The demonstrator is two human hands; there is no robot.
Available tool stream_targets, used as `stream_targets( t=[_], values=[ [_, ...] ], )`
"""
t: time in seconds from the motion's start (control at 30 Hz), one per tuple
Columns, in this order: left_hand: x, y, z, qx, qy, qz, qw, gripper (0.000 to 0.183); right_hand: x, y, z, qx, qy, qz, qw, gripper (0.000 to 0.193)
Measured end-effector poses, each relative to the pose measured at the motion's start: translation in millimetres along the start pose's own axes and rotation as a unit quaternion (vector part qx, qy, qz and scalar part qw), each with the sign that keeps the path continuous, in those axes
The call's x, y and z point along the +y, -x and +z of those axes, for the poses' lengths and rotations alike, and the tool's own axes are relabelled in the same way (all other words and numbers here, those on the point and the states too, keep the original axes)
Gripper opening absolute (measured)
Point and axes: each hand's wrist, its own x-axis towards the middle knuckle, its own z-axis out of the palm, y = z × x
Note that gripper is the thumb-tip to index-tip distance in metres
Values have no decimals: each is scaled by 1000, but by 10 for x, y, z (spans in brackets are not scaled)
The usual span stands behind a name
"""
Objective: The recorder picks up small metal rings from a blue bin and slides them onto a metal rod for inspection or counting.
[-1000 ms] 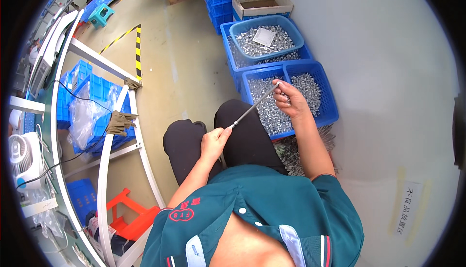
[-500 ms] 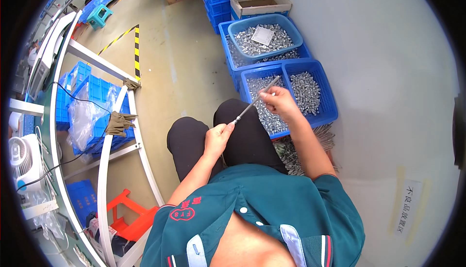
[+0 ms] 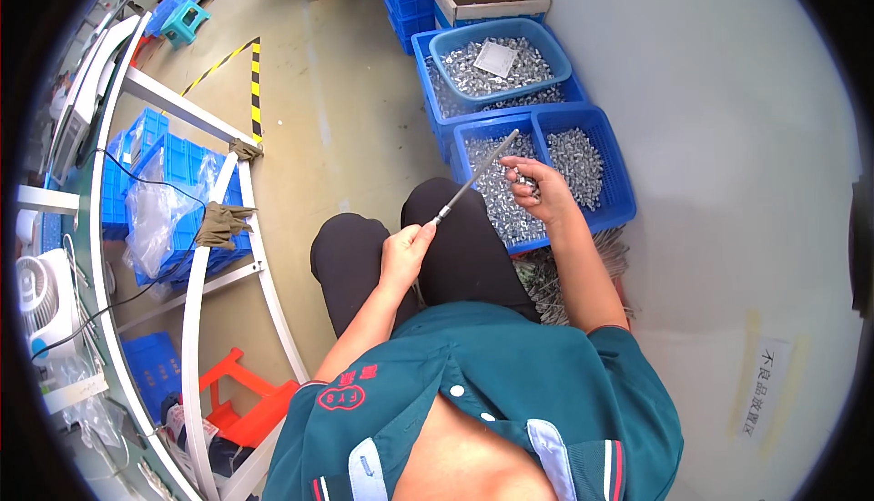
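My left hand (image 3: 407, 253) is closed round the lower end of a thin grey metal rod (image 3: 480, 174), which slants up and away to the right above my knees. A wider shiny piece sits on the rod just beyond my fingers. My right hand (image 3: 548, 193) is beside the rod, apart from it, with curled fingers round several small metal nuts (image 3: 526, 182). Beneath both the rod's far end and my right hand stands a divided blue basket (image 3: 621, 193), with loose nuts (image 3: 575, 164) in its two compartments.
Behind the basket, a light-blue tub (image 3: 562, 62) of nuts rests on another blue crate. A bundle of thin metal rods (image 3: 612, 260) lies by my right leg. On the left are a white-framed bench (image 3: 191, 355) and an orange stool (image 3: 246, 410). A pale wall (image 3: 728, 182) rises at right.
My right hand has drawn away from the rod, to the right, and turned so the nuts in its fingers show. The left hand keeps its hold on the rod.
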Motion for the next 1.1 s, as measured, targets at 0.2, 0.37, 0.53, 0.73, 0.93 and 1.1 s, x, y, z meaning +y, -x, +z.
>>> stream_targets(
  t=[0.2, 0.37, 0.53, 0.73, 0.93, 1.1],
  values=[
    [-3, 54, -31, -1, -30, 13, 999, 51, -8, -48, -34, -40, -76, -22, 996, 16],
    [7, 84, -18, 2, -59, 26, 998, 51, -119, -54, -67, -89, -188, -2, 978, 21],
    [21, 89, -28, -6, -89, 19, 996, 50, -251, -36, -6, -85, -160, 13, 983, 22],
    [33, 97, -22, -9, -106, 27, 994, 50, -444, -8, 14, -73, -12, 41, 996, 20],
    [-37, 70, -19, -2, -42, 22, 999, 49, -292, 53, 247, -51, 12, 10, 999, 22],
    [-33, 36, 5, -12, 11, 11, 1000, 50, -93, 38, 219, -55, 142, 77, 985, 27]
  ],
)
